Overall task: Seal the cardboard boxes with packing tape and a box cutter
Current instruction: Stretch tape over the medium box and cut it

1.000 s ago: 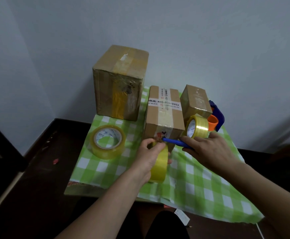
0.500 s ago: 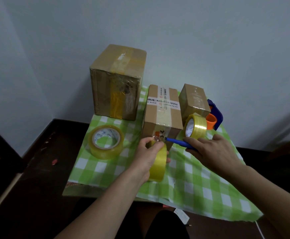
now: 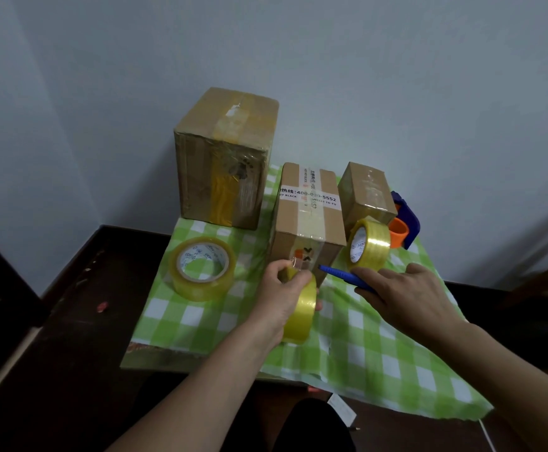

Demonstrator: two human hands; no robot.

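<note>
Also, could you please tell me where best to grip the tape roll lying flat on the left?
Come from above: the flat tape roll has its core hole facing up, so pinch the ring wall between hole and outer face, probably at its unobstructed left side.

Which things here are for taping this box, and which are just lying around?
In use: left hand, held tape roll, right hand, blue cutter, middle box.
Lying about: flat tape roll, upright tape roll, large box, small box, dispenser.
</note>
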